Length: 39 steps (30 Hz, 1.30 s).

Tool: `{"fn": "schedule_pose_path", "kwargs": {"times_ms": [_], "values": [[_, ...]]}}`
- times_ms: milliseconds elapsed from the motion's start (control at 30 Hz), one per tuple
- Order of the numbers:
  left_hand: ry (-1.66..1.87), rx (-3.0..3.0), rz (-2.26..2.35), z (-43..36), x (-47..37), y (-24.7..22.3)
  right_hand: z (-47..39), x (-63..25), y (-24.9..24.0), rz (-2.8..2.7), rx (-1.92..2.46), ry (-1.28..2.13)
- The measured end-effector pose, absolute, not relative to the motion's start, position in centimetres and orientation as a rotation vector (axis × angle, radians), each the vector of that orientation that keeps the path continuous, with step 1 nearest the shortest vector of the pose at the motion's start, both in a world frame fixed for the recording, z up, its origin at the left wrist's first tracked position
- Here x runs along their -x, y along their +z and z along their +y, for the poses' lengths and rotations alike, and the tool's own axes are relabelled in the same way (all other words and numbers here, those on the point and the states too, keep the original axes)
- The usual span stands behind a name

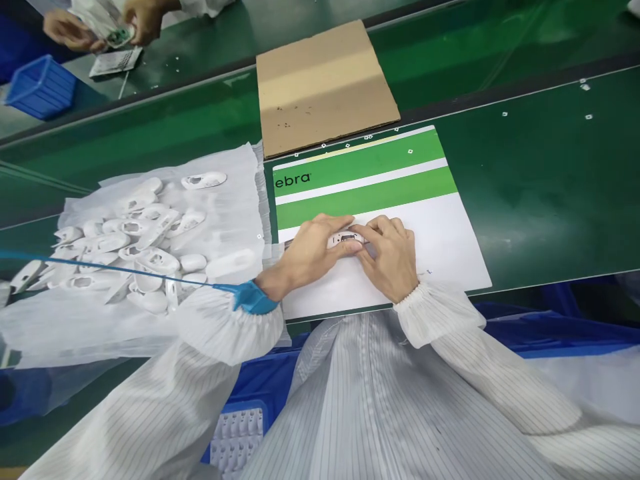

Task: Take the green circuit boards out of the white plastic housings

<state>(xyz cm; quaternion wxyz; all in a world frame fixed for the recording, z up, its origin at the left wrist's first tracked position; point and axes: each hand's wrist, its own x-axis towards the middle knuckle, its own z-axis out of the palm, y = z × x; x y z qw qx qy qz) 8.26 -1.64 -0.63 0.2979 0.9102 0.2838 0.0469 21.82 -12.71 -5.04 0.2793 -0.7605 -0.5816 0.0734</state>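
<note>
"What's closest to us?"

"One striped coat (pixel 360 400). Below the near edge of the workbench (pixel 540 180) there's a blue crate (pixel 265 408) with a white tray (pixel 236 427) showing in it, partly hidden by a sleeve."

"And the worktop?"

"Green, long, running off both sides. One printed sheet (pixel 440 233) lies along its near edge, white with two green stripes; near its far left corner I can read 'ebra'."

"The hands?"

"Two, both over the middle of that sheet. The left hand (pixel 313 253) pinches one white shell (pixel 344 238) between thumb and fingers. The right hand (pixel 393 257) has its fingers curled, thumb and fingertips closed on the other end. A blue strap (pixel 257 298) circles the left wrist."

"How many more shells?"

"A pile of shells (pixel 133 243), overlapping too much for a sure count, on the white wrap (pixel 235 200) left of the sheet. One sits apart, towards the wrap's far edge."

"Any small stuff?"

"Four white bits (pixel 505 114) on the workbench beyond the sheet's right edge, and more along its far edge."

"Farther off?"

"One cardboard piece (pixel 325 80), just past the sheet's far edge. Then, across a green strip (pixel 500 53), a co-worker's two hands (pixel 143 20) hold one clear bag (pixel 103 17), with one blue basket (pixel 43 87) nearby."
</note>
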Motion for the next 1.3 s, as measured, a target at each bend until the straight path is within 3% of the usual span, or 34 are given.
{"fn": "schedule_pose_path", "kwargs": {"times_ms": [400,633,900,1167,1300], "values": [[0.255,-2.337,0.921,-3.5,-8.6,-2.1,-12.9,-20.5,-5.3,-1.488,2.126,0.21],[0.296,-2.502,0.731,-3.3,-7.3,-2.5,-12.7,-22.1,-4.9,-1.52,2.067,0.322],[-0.031,-2.396,0.838,-3.4,-6.4,0.5,-13.5,-24.3,-3.0,-1.529,1.925,0.644],[0.418,-2.69,0.867,-7.1,-6.6,-3.8,-13.9,-22.6,-2.8,-2.144,1.908,-0.011],[0.417,-2.644,0.958,-7.8,-6.8,-4.0,-13.3,-22.6,-2.6,-2.368,1.809,-0.144]]}}
